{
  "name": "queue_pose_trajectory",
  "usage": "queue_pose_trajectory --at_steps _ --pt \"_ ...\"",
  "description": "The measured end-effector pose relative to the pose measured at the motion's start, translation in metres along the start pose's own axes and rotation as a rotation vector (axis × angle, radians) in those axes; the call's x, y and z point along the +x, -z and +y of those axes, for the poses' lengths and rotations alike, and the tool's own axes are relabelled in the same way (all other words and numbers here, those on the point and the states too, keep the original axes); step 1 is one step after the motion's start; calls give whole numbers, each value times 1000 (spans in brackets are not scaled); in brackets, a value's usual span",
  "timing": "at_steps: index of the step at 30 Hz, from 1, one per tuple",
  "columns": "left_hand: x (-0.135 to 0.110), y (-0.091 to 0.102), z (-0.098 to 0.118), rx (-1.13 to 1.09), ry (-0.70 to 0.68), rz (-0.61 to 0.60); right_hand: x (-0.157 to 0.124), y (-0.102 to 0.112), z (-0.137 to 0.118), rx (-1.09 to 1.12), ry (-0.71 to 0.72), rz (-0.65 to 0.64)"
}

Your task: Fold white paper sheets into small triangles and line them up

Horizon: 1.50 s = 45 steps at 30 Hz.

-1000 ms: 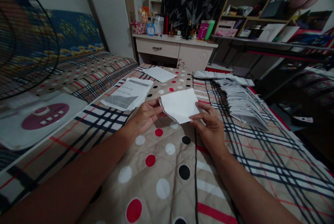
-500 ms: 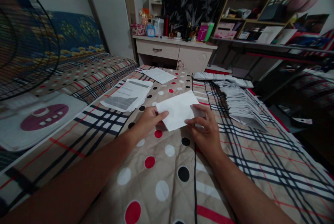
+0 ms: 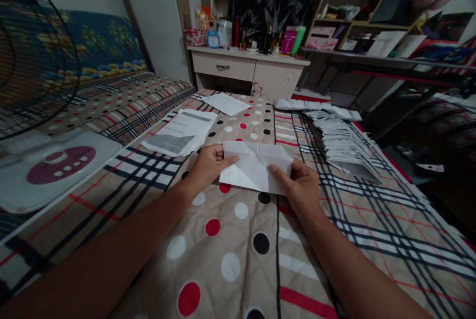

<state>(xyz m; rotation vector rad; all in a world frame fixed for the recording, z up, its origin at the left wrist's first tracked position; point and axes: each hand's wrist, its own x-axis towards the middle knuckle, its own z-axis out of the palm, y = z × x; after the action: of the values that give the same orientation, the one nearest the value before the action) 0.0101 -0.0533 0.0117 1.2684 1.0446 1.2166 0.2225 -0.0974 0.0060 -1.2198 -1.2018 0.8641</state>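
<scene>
A white sheet of paper (image 3: 253, 165) with crease lines is held just above the patterned bedspread (image 3: 230, 239). My left hand (image 3: 210, 165) pinches its left edge, thumb on top. At the other end, my right hand (image 3: 301, 180) grips the right side, its thumb lying across the paper and its fingers behind. Beyond my left hand lies a grey-and-white printed packet (image 3: 182, 132). Farther back rests another white paper (image 3: 226, 104). To the right, a long fanned row of folded white papers (image 3: 342, 140) lies on the bed.
A fan (image 3: 33, 51) stands at the left, near a white plastic bag with a purple print (image 3: 61, 165). Behind the bed is a white dresser (image 3: 223, 64) with bottles and a blue clock (image 3: 213, 39). Shelves (image 3: 357, 22) hold small items at the back right.
The paper has turned to lie more level and looks wider, with its creases now showing. My right hand has shifted from a fingertip touch to a thumb-on-top grip at the right end.
</scene>
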Motion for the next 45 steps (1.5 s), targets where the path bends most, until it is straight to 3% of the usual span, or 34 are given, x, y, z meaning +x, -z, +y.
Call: queue_pose_trajectory --at_steps 4,11,17,22,31,35,40,45 --pt "3 5 -3 152 -65 66 -1 0 2 24 39 -11" --pt "-3 -1 -2 261 -135 -92 6 5 6 -128 254 83" --pt "-9 -4 1 358 -315 29 5 5 3 -168 331 55" --pt "-9 -5 1 341 -269 -37 5 4 0 -167 360 16" --pt "-10 -6 5 303 -245 -6 4 5 -3 -182 376 59" --pt "-7 -5 4 145 -197 -21 4 5 -4 -182 374 132" --pt "-3 -5 -2 -77 47 -183 4 7 0 -122 238 261" --pt "-3 -7 -6 -207 51 -119 4 3 -2 -130 203 238"
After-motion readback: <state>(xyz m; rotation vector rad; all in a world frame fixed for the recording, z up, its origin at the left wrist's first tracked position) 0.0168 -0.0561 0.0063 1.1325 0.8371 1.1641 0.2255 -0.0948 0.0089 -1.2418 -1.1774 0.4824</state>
